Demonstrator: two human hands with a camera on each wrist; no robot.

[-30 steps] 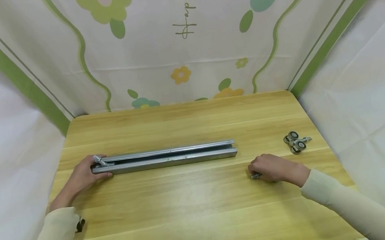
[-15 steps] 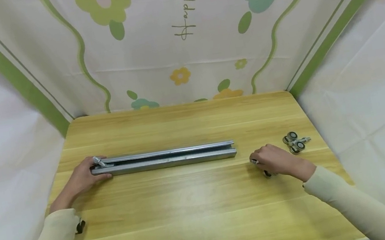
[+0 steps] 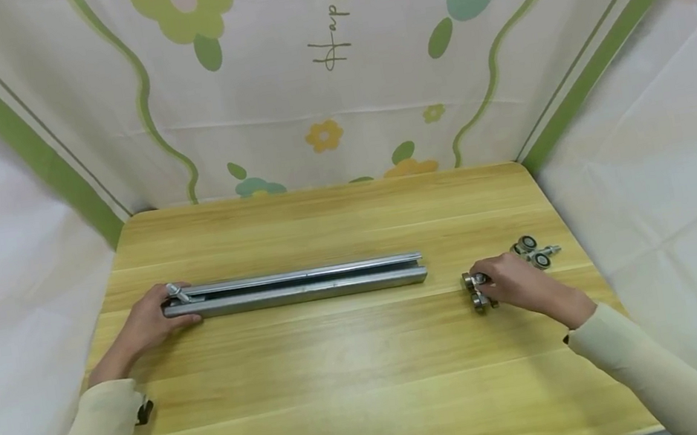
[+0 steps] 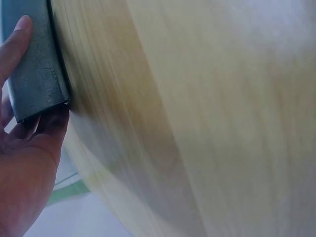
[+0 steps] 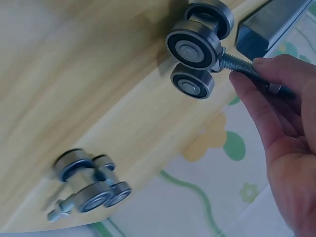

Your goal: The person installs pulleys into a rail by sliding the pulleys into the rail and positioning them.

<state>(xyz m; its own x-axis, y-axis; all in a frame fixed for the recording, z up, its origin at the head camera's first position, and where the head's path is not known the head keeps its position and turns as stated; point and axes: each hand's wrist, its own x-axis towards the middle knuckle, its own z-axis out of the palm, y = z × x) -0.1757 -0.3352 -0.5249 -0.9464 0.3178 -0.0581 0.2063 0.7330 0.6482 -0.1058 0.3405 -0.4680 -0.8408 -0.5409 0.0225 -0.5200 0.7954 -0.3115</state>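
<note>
A long metal channel rail (image 3: 306,294) lies across the table with its slot facing up. My left hand (image 3: 147,324) grips its left end, thumb on the near side; the left wrist view shows the thumb along the rail wall (image 4: 37,74) and fingers at the end. A bolt (image 3: 177,294) stands tilted out of the slot there. Right of the rail, my right hand (image 3: 521,286) pinches a roller trolley (image 5: 195,49) by its threaded bolt (image 5: 237,64). Its wheels point toward the rail's right end, apart from it.
A second roller trolley (image 3: 532,252) lies on the wooden table (image 3: 322,402) at the right, just behind my right hand. Flower-printed cloth (image 3: 315,87) hangs behind the table, with white cloth (image 3: 675,184) at the sides.
My right hand has lifted and turned the trolley, so its wheels now show at the hand's left. The hand has shifted slightly right and away from me. My left hand stays on the rail.
</note>
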